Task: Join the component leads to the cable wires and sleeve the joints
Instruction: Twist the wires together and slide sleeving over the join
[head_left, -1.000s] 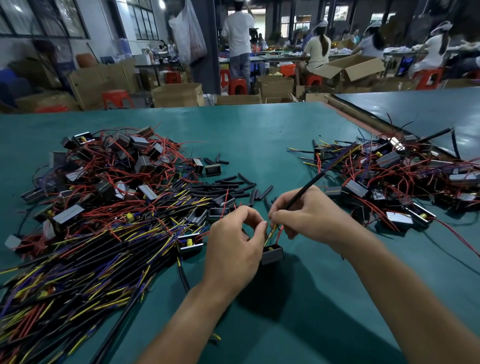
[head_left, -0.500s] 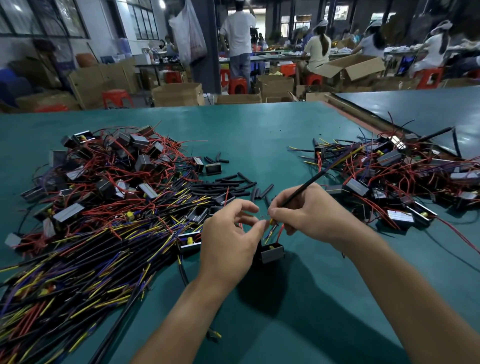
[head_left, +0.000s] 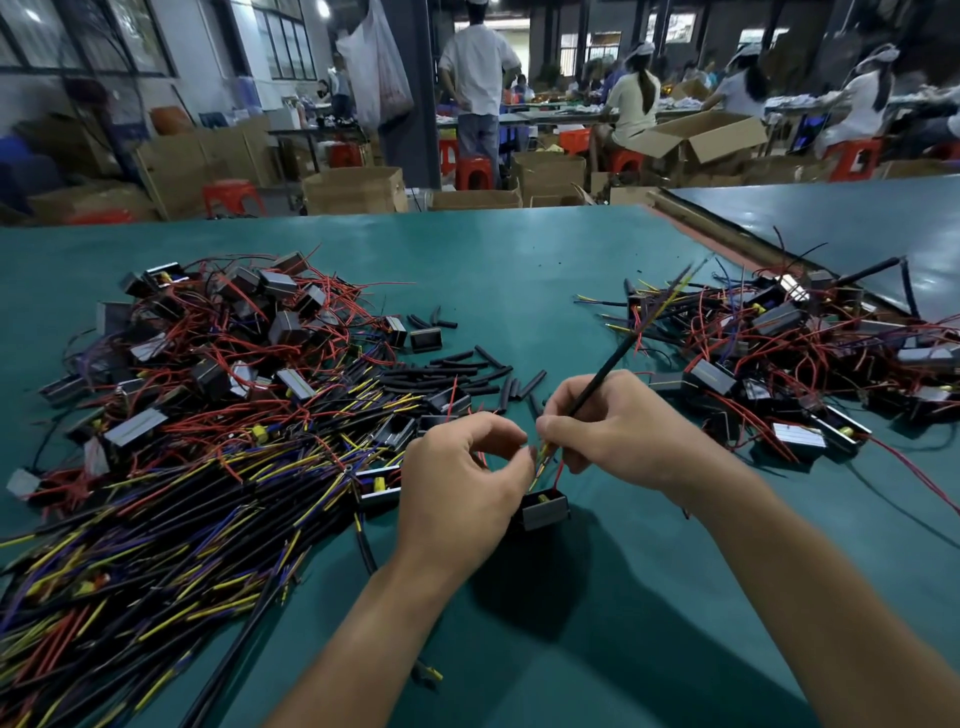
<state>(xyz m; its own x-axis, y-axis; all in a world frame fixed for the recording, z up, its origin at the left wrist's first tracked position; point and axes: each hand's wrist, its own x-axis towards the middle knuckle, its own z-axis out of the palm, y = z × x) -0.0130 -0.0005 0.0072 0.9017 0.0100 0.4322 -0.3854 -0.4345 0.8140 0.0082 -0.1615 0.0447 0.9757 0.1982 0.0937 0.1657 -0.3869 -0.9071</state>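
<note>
At the centre of the frame the right hand (head_left: 618, 426) is gripping a black cable (head_left: 613, 364) that is slanting toward the upper right. The left hand (head_left: 462, 478) is curling beside the cable's yellow wire ends (head_left: 543, 460); whether it is pinching them I cannot tell. The component (head_left: 544, 512) is sitting on the green bench (head_left: 519, 270) just below both hands, its red lead (head_left: 558, 475) rising toward the right hand.

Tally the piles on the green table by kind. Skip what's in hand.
Component piles: 2 (left pile, right pile)
Cable pile: 1
Sleeve scatter: 1
Total: 4
</note>
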